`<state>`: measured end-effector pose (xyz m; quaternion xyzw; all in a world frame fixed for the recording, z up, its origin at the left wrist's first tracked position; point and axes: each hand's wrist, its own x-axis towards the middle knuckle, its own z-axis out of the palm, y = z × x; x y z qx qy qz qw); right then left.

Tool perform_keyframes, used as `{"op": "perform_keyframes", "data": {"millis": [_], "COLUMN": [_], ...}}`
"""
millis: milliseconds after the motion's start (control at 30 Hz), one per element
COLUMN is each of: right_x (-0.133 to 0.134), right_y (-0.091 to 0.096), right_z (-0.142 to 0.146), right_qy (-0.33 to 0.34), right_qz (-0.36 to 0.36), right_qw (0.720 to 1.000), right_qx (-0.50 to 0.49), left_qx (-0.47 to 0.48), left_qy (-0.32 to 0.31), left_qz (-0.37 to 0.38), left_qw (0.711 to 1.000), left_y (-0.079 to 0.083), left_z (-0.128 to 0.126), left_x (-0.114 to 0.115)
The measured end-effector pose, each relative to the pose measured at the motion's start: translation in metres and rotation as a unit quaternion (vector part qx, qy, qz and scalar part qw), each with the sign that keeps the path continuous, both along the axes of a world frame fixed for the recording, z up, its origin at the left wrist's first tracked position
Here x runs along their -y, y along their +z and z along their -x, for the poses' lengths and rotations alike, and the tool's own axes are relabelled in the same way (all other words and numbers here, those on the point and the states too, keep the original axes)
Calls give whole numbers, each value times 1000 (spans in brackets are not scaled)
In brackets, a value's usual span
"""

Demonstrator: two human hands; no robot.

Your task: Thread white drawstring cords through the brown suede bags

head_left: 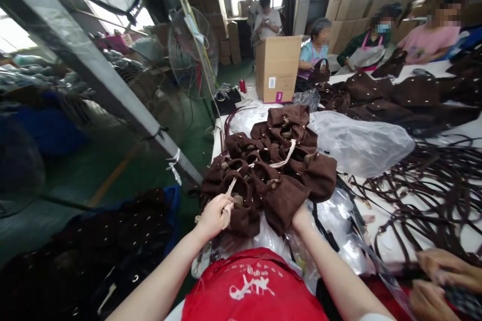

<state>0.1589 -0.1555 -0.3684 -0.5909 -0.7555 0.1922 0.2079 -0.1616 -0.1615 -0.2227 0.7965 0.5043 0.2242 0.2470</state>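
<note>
Red apron (252, 281) nearest the lens, bare forearms reaching out over it. Left hand (214, 215) closed on cream drawstring (230, 188) at mouth of nearest brown pouch (241, 200). Right hand (301, 215) mostly hidden behind another brown pouch (284, 200); touching it, but can't tell whether fingers are closed. Both pouches at near end of pouch pile (274, 160), close to the table's near-left edge.

Judgement: pull cord straight along its channel, brace the fabric with the other hand, avoid dragging neighbouring pouches off the heap.

White table (467, 133) under clear plastic sheeting (357, 143). Dark straps (422, 185) spread on right. Cardboard box (277, 67) at far end. Co-worker's hands (437, 281) bottom right. More people seated beyond. Floor fan (188, 50) and stacked cartons (350, 5) behind; green floor on left.
</note>
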Motion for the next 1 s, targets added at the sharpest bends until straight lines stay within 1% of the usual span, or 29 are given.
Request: {"op": "perform_keyframes", "data": {"millis": [67, 133, 233, 300, 367, 433, 500, 567, 633, 667, 733, 800, 833, 933, 1000], "right_x": [0, 6, 22, 33, 42, 47, 47, 42, 33, 27, 16, 9, 7, 12, 19], "right_y": [-8, -12, -5, 7, 25, 44, 60, 72, 79, 81, 84, 91, 96, 121, 141], "right_z": [-8, -20, -34, -39, -41, -42, -47, -58, -73, -80, -93, -100, -100, -95, -92], "right_qy": [16, 27, 86, 133, 167, 187, 193, 189, 182, 183, 180, 169, 157, 124, 101], "right_qz": [-19, -26, -37, -41, -48, -57, -58, -51, -52, -56, -71, -83, -89, -94, -96], "right_qw": [999, 996, 986, 973, 960, 949, 943, 945, 951, 953, 959, 964, 968, 978, 982], "right_qx": [45, 77, 142, 182, 217, 247, 264, 261, 244, 233, 209, 186, 173, 138, 125], "left_qx": [26, 38, 36, 34, 29, 23, 7, -18, -45, -57, -79, -100, -111, -153, -196], "left_qy": [33, 85, 157, 177, 178, 178, 185, 207, 215, 198, 129, 67, 56, 82, 81], "left_qz": [-1, -13, -24, -10, 11, 24, 18, -16, -67, -89, -110, -98, -85, -42, -10], "left_qw": [999, 996, 987, 984, 983, 984, 983, 978, 973, 974, 982, 988, 989, 984, 977], "left_y": [-5, -12, -26, -38, -50, -59, -63, -62, -57, -55, -51, -48, -48, -42, -36], "left_z": [11, 20, 31, 36, 40, 41, 39, 31, 21, 14, 1, -11, -16, -27, -33], "left_x": [11, 18, 22, 22, 21, 21, 24, 31, 40, 45, 51, 50, 46, 29, 18]}}
